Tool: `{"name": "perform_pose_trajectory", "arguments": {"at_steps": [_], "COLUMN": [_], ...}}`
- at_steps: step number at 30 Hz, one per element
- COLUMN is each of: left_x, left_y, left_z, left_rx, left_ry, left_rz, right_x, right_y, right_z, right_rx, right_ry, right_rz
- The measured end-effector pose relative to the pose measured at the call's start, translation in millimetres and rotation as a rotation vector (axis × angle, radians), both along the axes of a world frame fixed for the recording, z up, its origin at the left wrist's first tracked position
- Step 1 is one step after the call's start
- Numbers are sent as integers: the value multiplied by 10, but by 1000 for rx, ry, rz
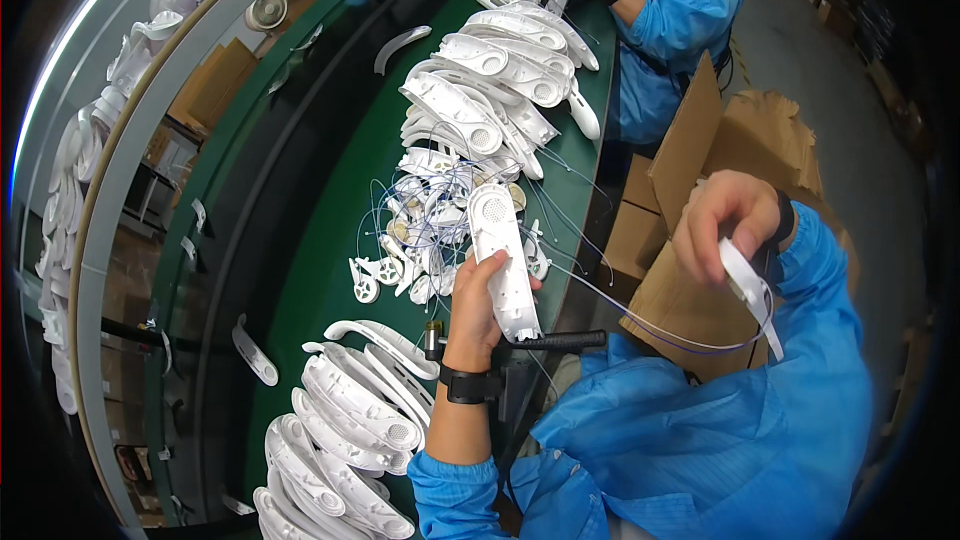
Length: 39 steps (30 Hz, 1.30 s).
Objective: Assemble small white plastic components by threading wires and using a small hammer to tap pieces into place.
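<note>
My left hand (472, 312) is closed around a long white plastic housing shell (508, 275), with the thumb across its inner face. The shell is tilted upward and has a round perforated grille at its far end. Over at the right, raised off the table, my right hand (722, 225) pinches a small white plastic part (742, 278). Thin white and blue wires (690, 342) loop from near that part toward the shell. Just beyond the left hand lies a tangled heap of small white wired parts (425, 202), some with round wheel-like ends.
Stacked white shells lie on the green belt (325, 215), in a far pile (480, 70) and a near pile (345, 420). A black-handled tool (565, 340) is by the belt edge. Cardboard boxes (690, 315) stand right. A co-worker in a blue sleeve (675, 5) works farther up.
</note>
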State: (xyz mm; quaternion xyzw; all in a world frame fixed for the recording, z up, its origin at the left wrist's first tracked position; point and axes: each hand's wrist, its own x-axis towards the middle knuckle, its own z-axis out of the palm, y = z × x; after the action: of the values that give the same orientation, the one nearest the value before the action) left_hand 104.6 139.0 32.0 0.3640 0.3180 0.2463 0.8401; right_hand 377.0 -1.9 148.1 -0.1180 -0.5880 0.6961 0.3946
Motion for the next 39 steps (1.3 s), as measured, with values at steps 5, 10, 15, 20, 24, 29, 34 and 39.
{"name": "perform_pose_trajectory", "arguments": {"at_steps": [5, 10, 15, 20, 24, 29, 34, 39], "left_x": [12, -1, 7, 17, -55, -367, -907, -1149], "left_y": [-6, -14, -38, -49, -117, -420, -564, -711], "left_z": [-11, 41, -37, -31, 85, 458, 554, 444], "left_rx": [32, 36, 23, 18, 110, 230, 474, 347], "left_ry": [-11, -54, -19, -9, 136, 389, 443, 303], "left_rz": [-23, -20, 61, 77, 62, 245, 220, 343], "right_x": [52, 382, 743, 1161, 1190, 825, 647, -3], "right_y": [8, 336, 468, 472, 378, 107, -22, -100], "right_z": [-22, 27, 128, 208, 250, 633, 1171, 1262], "right_rx": [-106, 159, 112, 114, 109, 308, 475, 286], "right_ry": [229, 346, 485, 651, 328, 87, 235, 469], "right_rz": [-246, -236, -537, -801, -840, -551, 187, 197]}}
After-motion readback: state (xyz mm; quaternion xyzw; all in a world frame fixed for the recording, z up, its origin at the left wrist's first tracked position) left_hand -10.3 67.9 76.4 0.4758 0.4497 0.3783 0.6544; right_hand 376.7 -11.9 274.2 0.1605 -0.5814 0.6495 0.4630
